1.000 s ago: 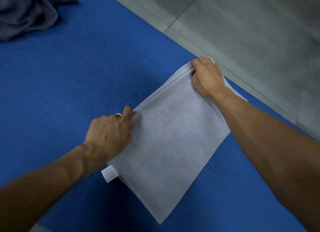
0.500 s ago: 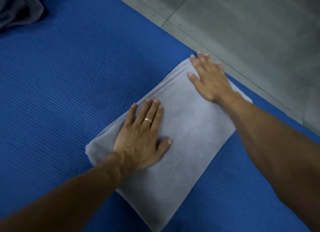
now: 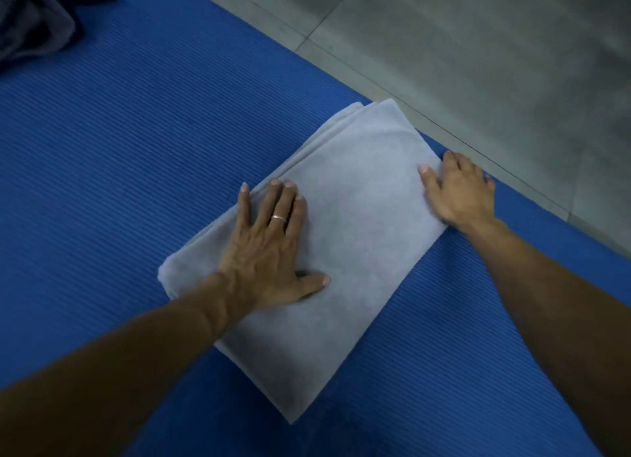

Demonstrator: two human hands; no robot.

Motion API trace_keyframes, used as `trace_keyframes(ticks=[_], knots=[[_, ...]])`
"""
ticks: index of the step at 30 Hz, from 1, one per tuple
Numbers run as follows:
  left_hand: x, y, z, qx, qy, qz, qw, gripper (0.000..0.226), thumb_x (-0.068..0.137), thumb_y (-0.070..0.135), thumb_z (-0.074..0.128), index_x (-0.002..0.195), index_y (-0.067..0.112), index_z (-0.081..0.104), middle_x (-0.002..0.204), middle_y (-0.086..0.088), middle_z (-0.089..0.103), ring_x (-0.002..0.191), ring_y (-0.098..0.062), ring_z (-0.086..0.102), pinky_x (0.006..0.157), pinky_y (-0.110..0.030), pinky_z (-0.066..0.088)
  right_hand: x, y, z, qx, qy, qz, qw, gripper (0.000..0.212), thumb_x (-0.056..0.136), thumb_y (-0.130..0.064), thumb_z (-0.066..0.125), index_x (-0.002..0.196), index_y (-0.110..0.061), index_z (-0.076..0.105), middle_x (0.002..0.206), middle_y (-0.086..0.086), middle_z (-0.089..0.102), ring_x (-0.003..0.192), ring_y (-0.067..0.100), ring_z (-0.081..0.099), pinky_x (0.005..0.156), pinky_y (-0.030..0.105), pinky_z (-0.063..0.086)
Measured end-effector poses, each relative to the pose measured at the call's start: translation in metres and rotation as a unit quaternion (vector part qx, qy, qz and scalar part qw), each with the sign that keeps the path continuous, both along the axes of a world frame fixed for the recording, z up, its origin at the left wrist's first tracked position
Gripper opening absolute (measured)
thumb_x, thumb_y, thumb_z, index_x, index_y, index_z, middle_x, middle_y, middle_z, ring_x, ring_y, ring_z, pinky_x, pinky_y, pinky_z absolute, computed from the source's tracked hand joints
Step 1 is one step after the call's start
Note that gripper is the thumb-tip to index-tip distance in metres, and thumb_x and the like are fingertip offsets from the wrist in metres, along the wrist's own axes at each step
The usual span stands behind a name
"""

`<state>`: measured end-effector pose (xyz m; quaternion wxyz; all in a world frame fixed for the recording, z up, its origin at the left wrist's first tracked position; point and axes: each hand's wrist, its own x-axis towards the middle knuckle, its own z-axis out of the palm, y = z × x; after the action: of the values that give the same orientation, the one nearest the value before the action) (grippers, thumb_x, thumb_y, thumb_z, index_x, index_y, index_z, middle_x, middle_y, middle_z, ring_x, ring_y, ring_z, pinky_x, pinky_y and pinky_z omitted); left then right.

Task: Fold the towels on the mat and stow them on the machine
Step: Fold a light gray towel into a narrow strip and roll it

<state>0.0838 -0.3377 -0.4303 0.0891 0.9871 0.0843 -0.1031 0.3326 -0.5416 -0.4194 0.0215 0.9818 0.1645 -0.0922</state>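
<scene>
A light grey towel (image 3: 355,217) lies folded into a rectangle on the blue ribbed mat (image 3: 119,183), its long side running diagonally. My left hand (image 3: 273,245) presses flat on the towel's left half, fingers straight and spread, a ring on one finger. My right hand (image 3: 461,190) rests at the towel's right edge, thumb on the cloth and the other fingers on the mat beside it. The machine is out of view.
A dark grey crumpled towel (image 3: 30,16) lies on the mat at the top left corner. Grey tiled floor (image 3: 478,47) borders the mat along its upper right edge, close to the folded towel.
Both hands let go of the towel's far edge after folding it and flattened on the cloth. Since then my right hand slid from the far corner to the right edge.
</scene>
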Motion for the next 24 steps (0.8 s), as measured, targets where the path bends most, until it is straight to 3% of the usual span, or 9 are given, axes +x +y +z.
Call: trace_keyframes(ticks=[4,6,9,13,16,18,20,22,24], knots=[[0.005,-0.035,0.008,-0.037,-0.067,-0.074,0.994,0.084,0.076,0.053,0.029,0.148,0.011,0.030,0.158,-0.012,0.020,0.148,-0.032,0.005,0.112,-0.059,-0.017,-0.012,-0.019,0.014,0.152,0.048,-0.069,0.985,0.036,0.094,-0.036,0.056,0.116,-0.007,0.058,0.112,0.010,0.061,0.104,0.030,0.056,0.088,0.040,0.046],[0.005,-0.059,0.005,-0.055,-0.083,-0.118,0.988,0.072,0.083,0.047,0.025,0.144,0.012,0.041,0.153,-0.011,0.032,0.146,-0.033,0.018,0.115,-0.061,-0.004,-0.021,-0.034,0.022,0.202,0.116,-0.145,0.962,0.024,0.093,-0.032,0.061,0.103,-0.011,0.059,0.098,0.002,0.060,0.091,0.022,0.056,0.078,0.031,0.043],[-0.002,-0.093,-0.002,-0.044,-0.088,-0.159,0.982,0.064,0.091,0.049,0.028,0.138,0.011,0.050,0.146,-0.011,0.045,0.140,-0.034,0.034,0.112,-0.065,0.017,-0.053,-0.075,0.031,0.220,0.132,-0.194,0.947,0.021,0.092,-0.031,0.063,0.092,-0.010,0.059,0.084,-0.001,0.060,0.086,0.022,0.058,0.074,0.032,0.044],[-0.040,-0.134,-0.013,-0.050,-0.092,-0.211,0.972,0.061,0.093,0.049,0.034,0.141,0.013,0.048,0.149,-0.009,0.043,0.141,-0.033,0.033,0.110,-0.063,0.021,-0.142,-0.162,0.025,0.224,0.127,-0.292,0.921,0.028,0.091,-0.033,0.065,0.090,-0.005,0.061,0.088,0.006,0.062,0.089,0.028,0.060,0.073,0.035,0.046],[-0.071,-0.149,-0.019,-0.011,-0.074,-0.258,0.963,0.066,0.092,0.052,0.036,0.148,0.017,0.038,0.155,-0.007,0.032,0.145,-0.031,0.025,0.113,-0.060,0.019,-0.199,-0.202,0.016,0.177,0.089,-0.330,0.923,0.044,0.088,-0.035,0.067,0.116,-0.002,0.056,0.117,0.017,0.060,0.110,0.037,0.055,0.091,0.046,0.046],[-0.080,-0.150,-0.018,0.009,-0.064,-0.255,0.965,0.069,0.092,0.054,0.037,0.149,0.017,0.034,0.157,-0.007,0.028,0.146,-0.031,0.021,0.114,-0.059,0.018,-0.221,-0.195,0.016,0.128,-0.033,-0.258,0.957,0.053,0.087,-0.031,0.067,0.128,-0.004,0.048,0.129,0.019,0.051,0.118,0.039,0.045,0.093,0.051,0.039],[-0.084,-0.148,-0.015,0.020,-0.051,-0.248,0.967,0.070,0.091,0.055,0.037,0.150,0.017,0.033,0.158,-0.007,0.027,0.146,-0.032,0.020,0.113,-0.060,0.020,-0.243,-0.165,0.017,0.151,-0.106,-0.086,0.979,0.052,0.090,-0.030,0.060,0.134,-0.006,0.047,0.140,0.017,0.046,0.127,0.036,0.040,0.098,0.050,0.035],[-0.090,-0.140,-0.013,0.025,-0.041,-0.234,0.971,0.072,0.091,0.056,0.038,0.150,0.016,0.032,0.158,-0.009,0.025,0.146,-0.033,0.019,0.113,-0.060,0.022,-0.268,-0.136,0.006,0.152,-0.032,0.103,0.982,0.056,0.097,-0.038,0.043,0.144,-0.009,0.040,0.155,0.011,0.032,0.142,0.029,0.027,0.113,0.047,0.026],[-0.101,-0.126,-0.011,0.030,-0.027,-0.219,0.975,0.075,0.091,0.057,0.037,0.151,0.014,0.029,0.158,-0.012,0.023,0.146,-0.036,0.016,0.113,-0.059,0.022,-0.285,-0.133,-0.011,0.071,0.047,0.213,0.973,0.065,0.100,-0.047,0.026,0.156,-0.015,0.016,0.164,0.002,0.003,0.151,0.020,0.001,0.120,0.044,0.007]])
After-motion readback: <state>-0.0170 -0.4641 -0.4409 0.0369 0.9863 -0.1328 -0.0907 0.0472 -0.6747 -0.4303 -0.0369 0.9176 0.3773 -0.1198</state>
